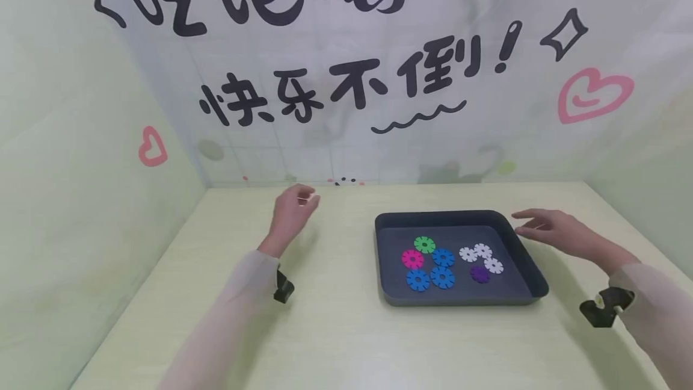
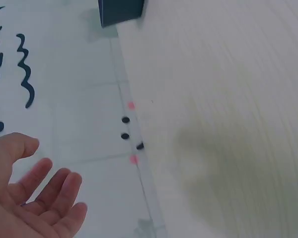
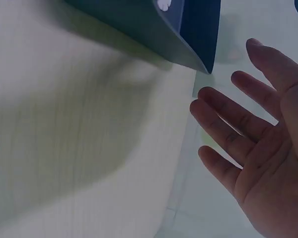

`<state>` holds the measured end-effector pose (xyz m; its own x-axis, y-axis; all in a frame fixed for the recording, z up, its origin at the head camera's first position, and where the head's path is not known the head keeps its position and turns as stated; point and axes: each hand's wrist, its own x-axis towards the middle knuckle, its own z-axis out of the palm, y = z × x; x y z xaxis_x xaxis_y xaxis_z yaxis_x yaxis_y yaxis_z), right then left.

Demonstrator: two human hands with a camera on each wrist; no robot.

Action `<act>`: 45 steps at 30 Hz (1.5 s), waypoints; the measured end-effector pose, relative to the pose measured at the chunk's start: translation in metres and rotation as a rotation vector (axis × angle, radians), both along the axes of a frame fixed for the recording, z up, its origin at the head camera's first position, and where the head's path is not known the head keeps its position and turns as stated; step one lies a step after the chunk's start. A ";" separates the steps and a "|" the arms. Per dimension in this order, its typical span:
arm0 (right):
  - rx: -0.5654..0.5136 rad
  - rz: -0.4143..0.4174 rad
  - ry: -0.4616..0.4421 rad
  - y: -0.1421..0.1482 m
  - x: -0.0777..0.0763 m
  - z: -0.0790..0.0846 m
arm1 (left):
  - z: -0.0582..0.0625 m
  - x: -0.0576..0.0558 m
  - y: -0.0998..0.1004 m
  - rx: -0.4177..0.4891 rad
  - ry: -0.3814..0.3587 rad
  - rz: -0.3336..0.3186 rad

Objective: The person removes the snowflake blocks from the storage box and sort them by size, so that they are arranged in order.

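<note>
A dark grey tray (image 1: 465, 302) lies on the table, holding flat notched plastic discs. On its left side are a green disc (image 1: 420, 245), a pink disc (image 1: 407, 259) and three blue discs (image 1: 437, 277). Three white discs (image 1: 489, 266) and a purple disc (image 1: 474, 275) lie to the right. My left hand (image 1: 289, 215) hovers over the table well left of the tray, fingers loosely bent around nothing. Beside the tray's right rim, my right hand (image 1: 560, 235) is held in the air with relaxed fingers. Its empty palm (image 3: 275, 188) shows in the right wrist view.
The pale wood-grain table (image 1: 325, 342) meets a white printed backdrop (image 1: 335, 155) with black lettering at the back. Pale side panels stand at the left (image 1: 81, 197) and right (image 1: 644, 179). A black wrist mount (image 1: 606, 307) sits on the right sleeve, another (image 1: 283, 286) on the left.
</note>
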<state>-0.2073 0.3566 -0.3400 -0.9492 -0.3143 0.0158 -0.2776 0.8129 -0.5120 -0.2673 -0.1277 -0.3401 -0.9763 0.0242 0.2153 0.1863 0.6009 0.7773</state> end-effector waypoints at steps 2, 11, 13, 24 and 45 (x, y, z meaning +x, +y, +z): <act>-0.001 0.018 0.016 -0.004 0.004 -0.003 | 0.003 0.001 0.018 0.032 -0.024 -0.055; 0.009 0.046 0.096 -0.010 0.011 -0.014 | 0.004 0.001 0.095 -0.037 -0.067 -0.343; -0.001 0.051 0.097 -0.009 0.012 -0.016 | 0.005 -0.002 0.111 -0.073 -0.104 -0.404; 0.004 0.085 0.125 -0.007 0.013 -0.018 | 0.011 -0.019 0.175 -0.214 -0.180 -0.681; 0.014 0.073 0.117 0.003 0.006 -0.029 | -0.017 -0.025 0.201 -0.545 -0.324 -0.756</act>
<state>-0.2008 0.3594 -0.3688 -0.9158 -0.3834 0.1198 -0.3933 0.7951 -0.4618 -0.2919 0.0728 -0.3572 -0.6725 0.6828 -0.2855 0.4960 0.7021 0.5109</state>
